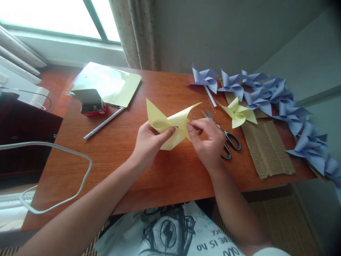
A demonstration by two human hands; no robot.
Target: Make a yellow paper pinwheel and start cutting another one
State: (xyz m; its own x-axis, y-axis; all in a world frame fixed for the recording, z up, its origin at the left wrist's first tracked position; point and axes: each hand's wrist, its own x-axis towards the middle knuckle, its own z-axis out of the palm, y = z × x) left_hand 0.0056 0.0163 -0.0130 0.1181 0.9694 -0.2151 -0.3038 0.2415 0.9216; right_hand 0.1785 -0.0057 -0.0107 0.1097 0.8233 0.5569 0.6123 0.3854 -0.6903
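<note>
A yellow paper pinwheel is held up over the middle of the table, a small metallic pin head at its centre. My left hand grips it from the left, thumb beside the pin and fingers behind the paper. On the other side, my right hand pinches the right-hand blade between thumb and fingertips. Scissors with black handles lie just beyond my right hand, partly hidden by it. Another yellow pinwheel rests to the right of the scissors.
Several purple pinwheels line the right and back of the wooden table. Corrugated cardboard lies on the right. At the back left are yellow paper sheets, an opened red box and a paper stick. A white cable loops over the left edge.
</note>
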